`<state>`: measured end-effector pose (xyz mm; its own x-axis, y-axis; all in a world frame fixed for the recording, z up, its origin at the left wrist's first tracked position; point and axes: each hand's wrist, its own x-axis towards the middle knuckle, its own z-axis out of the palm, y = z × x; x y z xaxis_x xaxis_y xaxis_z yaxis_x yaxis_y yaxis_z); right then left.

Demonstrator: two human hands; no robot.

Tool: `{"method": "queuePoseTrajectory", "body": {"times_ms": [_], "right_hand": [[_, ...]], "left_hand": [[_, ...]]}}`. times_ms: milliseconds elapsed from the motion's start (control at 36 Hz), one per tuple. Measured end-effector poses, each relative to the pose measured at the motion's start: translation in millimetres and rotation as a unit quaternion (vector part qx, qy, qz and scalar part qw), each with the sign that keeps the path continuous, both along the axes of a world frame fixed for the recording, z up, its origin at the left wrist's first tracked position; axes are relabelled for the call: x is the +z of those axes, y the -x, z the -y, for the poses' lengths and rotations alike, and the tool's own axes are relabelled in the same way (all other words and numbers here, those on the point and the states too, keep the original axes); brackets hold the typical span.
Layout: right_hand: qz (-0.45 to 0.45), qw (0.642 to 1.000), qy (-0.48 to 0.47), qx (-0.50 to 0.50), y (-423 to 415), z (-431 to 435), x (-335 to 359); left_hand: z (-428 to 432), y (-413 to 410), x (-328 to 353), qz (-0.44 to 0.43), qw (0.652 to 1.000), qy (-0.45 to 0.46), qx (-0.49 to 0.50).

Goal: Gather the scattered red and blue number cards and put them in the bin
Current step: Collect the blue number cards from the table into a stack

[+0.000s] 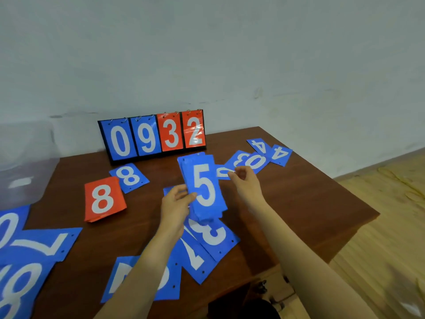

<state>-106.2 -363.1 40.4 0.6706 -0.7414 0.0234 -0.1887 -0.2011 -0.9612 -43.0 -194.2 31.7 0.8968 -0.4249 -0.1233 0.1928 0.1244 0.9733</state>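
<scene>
My left hand grips a stack of blue cards with a white 5 on top, held above the middle of the brown table. To its right, my right hand pinches the edge of a blue card lying on the table. Beyond it lie blue cards showing 3, 0 and two 4s. Under the stack lie a blue 3 and a blue 7. A red pile topped by an 8 and a blue 8 lie at the left.
A flip scoreboard reading 0 9 3 2 stands at the table's back edge by the wall. A clear plastic bin stands off the table's left side. More blue cards lie at the near left. The table's right edge drops to a wooden floor.
</scene>
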Motion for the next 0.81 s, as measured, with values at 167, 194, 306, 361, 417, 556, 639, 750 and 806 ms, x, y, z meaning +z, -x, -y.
{"method": "queuePoseTrajectory", "body": {"times_ms": [167, 194, 306, 361, 417, 556, 639, 750, 806], "right_hand": [[-0.251, 0.924, 0.234, 0.168, -68.7, 27.8, -17.0], [-0.272, 0.909, 0.255, 0.184, -77.2, 31.2, -19.5], [-0.325, 0.87, 0.301, 0.218, -102.6, 43.4, -30.6], [-0.347, 0.846, 0.335, 0.227, -111.2, 48.8, -35.7], [-0.362, 0.829, 0.355, 0.237, -117.2, 54.0, -38.6], [-0.392, 0.812, 0.352, 0.25, -123.7, 62.6, -41.4], [-0.406, 0.802, 0.359, 0.252, -124.8, 63.2, -39.9], [-0.4, 0.758, 0.446, 0.259, -120.4, 50.7, -39.4], [-0.362, 0.765, 0.47, 0.251, -115.9, 40.1, -41.3]], "left_hand": [[-7.8, -57.7, 1.4, -0.003, 0.998, -0.038, 0.049], [-8.0, -63.9, 1.0, -0.007, 0.998, -0.039, 0.053], [-8.1, -79.0, -1.1, -0.011, 0.997, -0.037, 0.06], [-7.4, -82.8, -2.9, -0.01, 0.997, -0.039, 0.06], [-6.6, -85.3, -4.0, -0.012, 0.998, -0.041, 0.056], [-7.4, -88.4, -6.9, -0.01, 0.998, -0.044, 0.044], [-8.9, -87.5, -8.4, -0.011, 0.998, -0.043, 0.042], [-12.9, -84.2, -10.7, -0.009, 0.998, -0.044, 0.05], [-16.7, -81.9, -11.9, -0.009, 0.997, -0.042, 0.062]]}}
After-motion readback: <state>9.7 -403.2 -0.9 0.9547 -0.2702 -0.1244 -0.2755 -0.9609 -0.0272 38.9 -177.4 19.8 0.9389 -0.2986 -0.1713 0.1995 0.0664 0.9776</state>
